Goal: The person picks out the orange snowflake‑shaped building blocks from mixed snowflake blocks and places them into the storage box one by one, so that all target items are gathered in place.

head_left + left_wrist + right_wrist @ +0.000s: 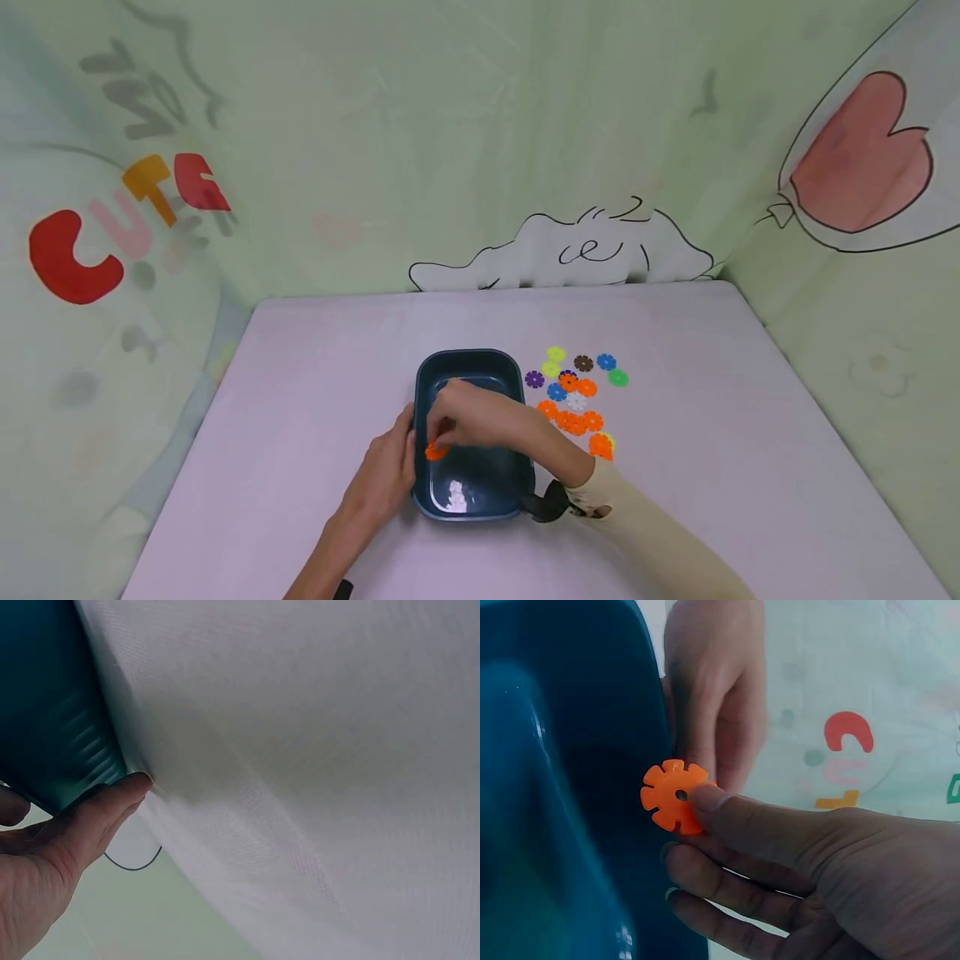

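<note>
Right hand (461,417) clamped on one orange disc (436,452), thumb across its face near the centre hole, notched edge facing out. Clock set on the middle of the tray, 12 being the side farthest from the person. The disc sits over the tray (480,500), between 8 and 9 o'clock, near the inner wall; whether it touches that wall, cannot tell.

Left hand (386,471) at about 9, outside the tray, fingers fairly straight and laid against the outer wall.

Tray: dark blue-green, rounded corners, flat on the pale counter (315,375).

Right forearm comes in from 4 o'clock, cream sleeve (660,533) pushed back from the wrist.

Loose notched discs on the counter from roughly 1:30 round to 3. Yellow disc (556,354) and purple disc (534,379) toward 1:30; brown disc (583,363) at 2; green disc (618,378) between 2 and 3, just beside a blue disc (607,362). Orange cluster (573,423) near 3, several overlapping, white disc (576,401) just beyond.

Backdrop cloth (420,125): coloured letters (77,258) at 10, red heart (858,158) at 2.
</note>
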`<state>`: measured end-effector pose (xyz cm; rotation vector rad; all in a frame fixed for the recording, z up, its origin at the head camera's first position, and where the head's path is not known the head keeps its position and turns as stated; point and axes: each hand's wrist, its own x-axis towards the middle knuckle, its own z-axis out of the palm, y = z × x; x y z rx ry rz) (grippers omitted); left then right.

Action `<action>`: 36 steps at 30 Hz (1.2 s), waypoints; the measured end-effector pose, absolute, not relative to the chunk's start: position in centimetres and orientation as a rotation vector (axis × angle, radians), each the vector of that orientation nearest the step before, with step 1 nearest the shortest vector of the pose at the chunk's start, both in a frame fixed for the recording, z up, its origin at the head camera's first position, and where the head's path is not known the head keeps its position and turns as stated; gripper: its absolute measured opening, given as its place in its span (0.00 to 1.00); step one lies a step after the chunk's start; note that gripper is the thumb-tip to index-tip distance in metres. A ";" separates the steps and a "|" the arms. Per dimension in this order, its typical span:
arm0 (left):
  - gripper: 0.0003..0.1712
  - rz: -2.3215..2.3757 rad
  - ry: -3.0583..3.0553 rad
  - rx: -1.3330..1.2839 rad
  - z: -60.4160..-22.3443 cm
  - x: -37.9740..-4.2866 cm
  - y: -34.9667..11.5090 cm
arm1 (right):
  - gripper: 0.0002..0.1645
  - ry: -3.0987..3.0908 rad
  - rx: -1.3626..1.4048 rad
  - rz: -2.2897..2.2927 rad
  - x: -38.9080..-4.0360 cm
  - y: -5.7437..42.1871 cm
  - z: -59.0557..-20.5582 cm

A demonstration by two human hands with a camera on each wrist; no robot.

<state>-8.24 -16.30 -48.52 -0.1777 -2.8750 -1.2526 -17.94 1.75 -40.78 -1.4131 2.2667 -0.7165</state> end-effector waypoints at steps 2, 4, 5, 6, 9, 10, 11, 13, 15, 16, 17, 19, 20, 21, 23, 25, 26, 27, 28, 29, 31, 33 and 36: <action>0.29 -1.249 -2.879 -0.177 -48.5 -8.2 -16.3 | 0.03 2.244 -1.397 -0.713 -18.0 1.5 -41.2; 0.30 -1.251 -2.880 -0.176 -48.5 -8.2 -16.3 | 0.04 2.223 -1.389 -0.705 -18.1 1.3 -41.6; 0.30 -1.246 -2.882 -0.174 -48.4 -8.2 -16.4 | 0.04 2.216 -1.389 -0.700 -18.2 1.2 -41.8; 0.30 -1.240 -2.884 -0.171 -48.4 -8.2 -16.4 | 0.05 2.210 -1.393 -0.693 -18.2 1.1 -42.0; 0.30 -1.220 -2.888 -0.165 -48.4 -8.1 -16.3 | 0.05 2.198 -1.408 -0.676 -18.4 0.9 -42.7; 0.29 -1.212 -2.890 -0.162 -48.4 -8.1 -16.3 | 0.05 2.191 -1.412 -0.673 -18.4 0.8 -42.9; 0.29 -1.206 -2.892 -0.159 -48.4 -8.1 -16.3 | 0.04 2.184 -1.416 -0.671 -18.4 0.7 -43.1; 0.29 -1.204 -2.895 -0.158 -48.4 -8.1 -16.3 | 0.04 2.171 -1.420 -0.663 -18.5 0.6 -43.3; 0.29 -1.209 -2.899 -0.158 -48.4 -8.1 -16.3 | 0.04 2.159 -1.413 -0.656 -18.5 0.5 -43.4; 0.29 -1.210 -2.901 -0.157 -48.4 -8.1 -16.3 | 0.04 2.152 -1.411 -0.652 -18.5 0.4 -43.4; 0.29 -1.211 -2.902 -0.160 -48.4 -8.1 -16.3 | 0.04 2.146 -1.407 -0.648 -18.5 0.3 -43.5; 0.30 -1.207 -2.901 -0.166 -48.4 -8.1 -16.3 | 0.04 2.140 -1.395 -0.635 -18.5 0.1 -43.6; 0.29 -1.207 -2.898 -0.171 -48.4 -8.2 -16.3 | 0.04 2.139 -1.389 -0.627 -18.5 0.1 -43.7; 0.29 -1.204 -2.894 -0.178 -48.4 -8.2 -16.3 | 0.03 2.139 -1.385 -0.619 -18.5 0.0 -43.8; 0.29 -1.194 -2.886 -0.186 -48.4 -8.3 -16.3 | 0.02 2.131 -1.373 -0.603 -18.6 -0.2 -44.0; 0.29 -1.187 -2.880 -0.192 -48.3 -8.2 -16.3 | 0.01 2.125 -1.356 -0.587 -18.6 -0.3 -44.1; 0.29 -1.185 -2.878 -0.193 -48.3 -8.2 -16.3 | 0.01 2.124 -1.348 -0.579 -18.5 -0.4 -44.2; 0.29 -1.181 -2.880 -0.188 -48.3 -8.2 -16.3 | 0.01 2.116 -1.340 -0.576 -18.5 -0.4 -44.2; 0.30 -1.181 -2.881 -0.181 -48.3 -8.2 -16.3 | 0.02 2.109 -1.330 -0.577 -18.5 -0.4 -44.2; 0.30 -1.180 -2.883 -0.174 -48.3 -8.2 -16.2 | 0.02 2.102 -1.322 -0.574 -18.5 -0.5 -44.3; 0.30 -1.185 -2.883 -0.176 -48.3 -8.2 -16.2 | 0.03 2.098 -1.308 -0.562 -18.6 -0.5 -44.4; 0.30 -1.192 -2.886 -0.165 -48.4 -8.2 -16.2 | 0.02 2.088 -1.300 -0.551 -18.6 -0.5 -44.5; 0.30 -1.199 -2.884 -0.168 -48.4 -8.2 -16.2 | 0.02 2.085 -1.309 -0.513 -18.7 -0.5 -44.8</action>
